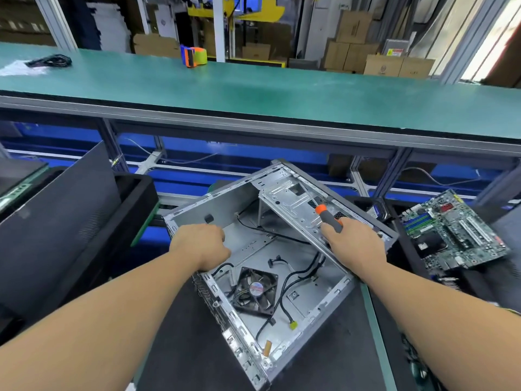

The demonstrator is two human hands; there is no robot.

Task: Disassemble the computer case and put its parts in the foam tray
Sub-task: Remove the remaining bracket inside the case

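- The open grey sheet-metal computer case (270, 258) lies on its side on the dark worktop (197, 348), directly in front of the person, its long axis running from near-left to far-right.
- The left hand (201, 244) is curled over the case's left wall, apparently steadying it; whether the fingers grip the edge or only rest on it cannot be told.
- The right hand (353, 242) is closed around the grey-and-orange handle of a screwdriver (327, 217), whose thin shaft points up and away to the left, onto the perforated silver drive bracket (296, 206) that spans the case's far end.
- That bracket is the part the next move likely turns on: it lies just ahead of the right hand and runs along the case's right side, so the right hand is plainly the nearer one.
- Inside the shell, a black square cooling fan (255, 290) and loose black cables (296, 275) lie on the floor panel between the two forearms, nearer the left hand.
- A green motherboard (454, 230) already sits to the right, resting on what seems to be a black foam tray (403, 249), so anything freed would probably travel rightward.
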